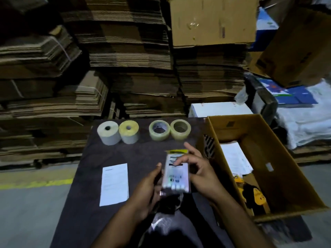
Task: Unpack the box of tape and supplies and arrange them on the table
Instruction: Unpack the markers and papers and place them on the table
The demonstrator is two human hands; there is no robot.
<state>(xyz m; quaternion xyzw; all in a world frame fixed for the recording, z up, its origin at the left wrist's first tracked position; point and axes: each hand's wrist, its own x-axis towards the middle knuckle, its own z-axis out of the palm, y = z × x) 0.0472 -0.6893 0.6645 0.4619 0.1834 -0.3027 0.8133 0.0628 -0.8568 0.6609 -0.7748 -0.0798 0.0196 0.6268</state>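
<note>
From the head camera, both hands are up over the middle of the dark table (pixel 86 176), sharing one flat packet (pixel 176 173) with a yellow header and what look like white marker caps along its near edge. The left hand (pixel 148 188) curls round the packet's left side with the thumb up along the edge. The right hand (pixel 198 172) steadies the right side, its fingers partly bent and spread over the printed face — a hold that suits turning the packet to read it or to choose its spot.

Along the far edge of the table stand four rolls in a row: two paper rolls (pixel 118 132) touching each other on the left, then two clear tape rolls (pixel 169 130) touching on the right, with a gap between the pairs. Grouping like with like seems to be the plan.

A white sheet (pixel 114 184) lies flat to the left of the hands. The cardboard box (pixel 279 144) sits open on the right, just beside the hands for short reaches. It is not yet empty — papers (pixel 234 158) and a yellow-and-black item (pixel 250 192) remain inside.
</note>
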